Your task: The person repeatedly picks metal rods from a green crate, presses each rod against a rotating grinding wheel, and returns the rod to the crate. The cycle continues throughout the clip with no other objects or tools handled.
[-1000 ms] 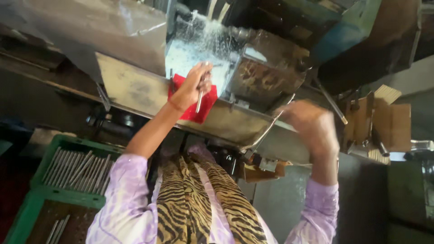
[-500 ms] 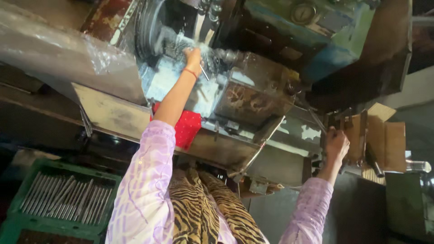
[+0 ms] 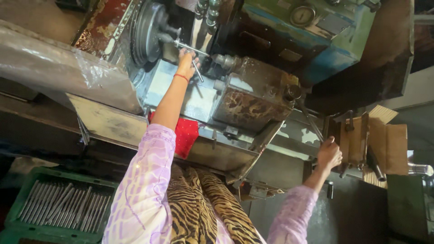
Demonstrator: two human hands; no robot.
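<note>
My left hand [image 3: 186, 62] reaches up to the round steel chuck [image 3: 147, 31] of a lathe. Its fingers are closed on a thin metal rod [image 3: 197, 72], right by a second rod [image 3: 192, 48] sticking out of the chuck. My right hand [image 3: 329, 154] is out to the right, wrapped around a long dark lever handle [image 3: 311, 121] on the machine's side. A red cloth [image 3: 186, 135] lies on the machine's tray under my left forearm.
A green crate [image 3: 27, 199] with several metal rods sits low at the left. A rusty brown carriage block [image 3: 251, 101] stands right of the chuck. Plastic sheeting [image 3: 54, 68] covers the left side. Cardboard boxes [image 3: 389, 142] stand at the right.
My left hand has risen from the red cloth to the chuck, carrying the rod. My right hand has dropped down and right onto the lever. The view has moved in closer to the machine.
</note>
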